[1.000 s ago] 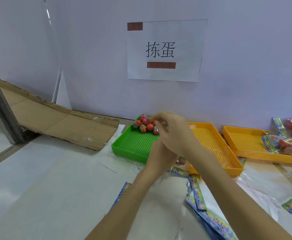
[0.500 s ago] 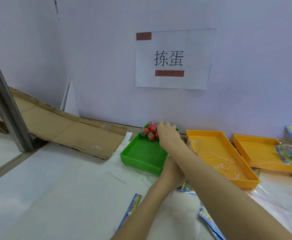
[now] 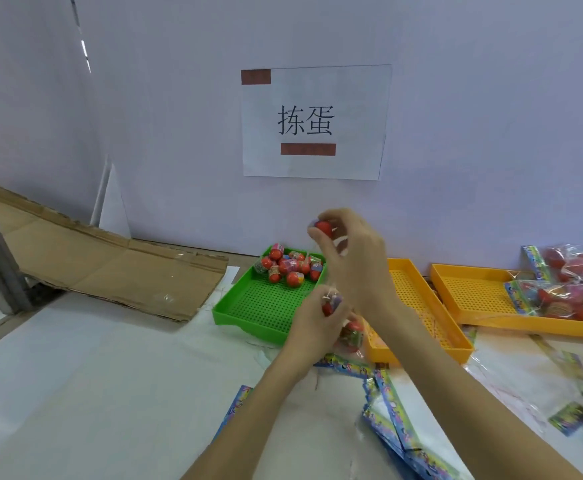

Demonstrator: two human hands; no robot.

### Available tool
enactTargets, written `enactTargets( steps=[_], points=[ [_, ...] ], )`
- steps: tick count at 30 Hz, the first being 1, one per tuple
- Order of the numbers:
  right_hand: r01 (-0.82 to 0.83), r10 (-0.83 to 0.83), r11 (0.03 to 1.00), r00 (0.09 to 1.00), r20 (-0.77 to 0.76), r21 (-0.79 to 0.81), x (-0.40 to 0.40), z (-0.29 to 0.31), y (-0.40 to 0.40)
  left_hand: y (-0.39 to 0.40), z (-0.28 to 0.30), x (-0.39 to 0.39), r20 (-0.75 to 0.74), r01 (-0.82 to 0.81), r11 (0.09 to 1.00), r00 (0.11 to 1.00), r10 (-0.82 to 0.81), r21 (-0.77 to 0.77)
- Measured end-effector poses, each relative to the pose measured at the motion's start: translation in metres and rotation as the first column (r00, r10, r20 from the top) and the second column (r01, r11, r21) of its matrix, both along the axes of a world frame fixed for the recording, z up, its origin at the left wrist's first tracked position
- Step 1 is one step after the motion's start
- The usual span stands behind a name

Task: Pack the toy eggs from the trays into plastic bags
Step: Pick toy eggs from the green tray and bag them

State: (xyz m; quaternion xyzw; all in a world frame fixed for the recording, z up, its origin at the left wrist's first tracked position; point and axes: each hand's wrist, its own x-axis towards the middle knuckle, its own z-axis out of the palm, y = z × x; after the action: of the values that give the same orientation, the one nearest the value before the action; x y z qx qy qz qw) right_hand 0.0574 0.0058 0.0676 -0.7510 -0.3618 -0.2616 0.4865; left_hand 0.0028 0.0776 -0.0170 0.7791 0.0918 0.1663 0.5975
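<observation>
A green tray (image 3: 248, 306) holds several red toy eggs (image 3: 288, 266) piled at its far end. My right hand (image 3: 352, 258) is raised above the tray's right edge and grips a red toy egg (image 3: 324, 227) in its fingertips. Lower down, my left hand (image 3: 312, 323) holds a clear plastic bag (image 3: 350, 336) with toy eggs inside, at the gap between the green tray and the first orange tray (image 3: 421, 306). A red egg shows at the left hand's fingers.
A second orange tray (image 3: 473, 289) at the right carries filled bags of eggs (image 3: 574, 282). Empty printed bags (image 3: 397, 431) lie on the white table near me. Flattened cardboard (image 3: 110, 265) leans at the left. A paper sign (image 3: 314, 123) hangs on the wall behind.
My right hand was down on the egg pile; it has lifted up and back with a red egg in its fingers. The left hand stays by the tray with the bag.
</observation>
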Motion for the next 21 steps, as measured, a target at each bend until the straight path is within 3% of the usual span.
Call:
enactTargets(
  steps=[4, 9, 17, 21],
  points=[
    [-0.007, 0.019, 0.981, 0.998, -0.064, 0.194, -0.011, -0.015, -0.05, -0.001, 0.005, -0.005, 0.028, 0.039, 0.991, 0.999, -0.036, -0.127],
    [-0.06, 0.102, 0.984, 0.963, -0.249, 0.17, -0.014, -0.045, -0.076, -0.003, 0.01, -0.008, 0.082, 0.061, 0.994, 0.995, -0.054, -0.086],
    [0.014, -0.013, 0.997, 1.0, 0.012, -0.072, -0.005, -0.044, -0.084, -0.005, 0.01, -0.01, 0.137, 0.133, 0.981, 0.979, -0.152, 0.14],
    [0.051, -0.051, 0.993, 0.999, -0.003, -0.111, -0.005, -0.041, -0.089, -0.003, 0.008, -0.01, 0.165, 0.15, 0.981, 0.972, -0.169, 0.122]
  ],
)
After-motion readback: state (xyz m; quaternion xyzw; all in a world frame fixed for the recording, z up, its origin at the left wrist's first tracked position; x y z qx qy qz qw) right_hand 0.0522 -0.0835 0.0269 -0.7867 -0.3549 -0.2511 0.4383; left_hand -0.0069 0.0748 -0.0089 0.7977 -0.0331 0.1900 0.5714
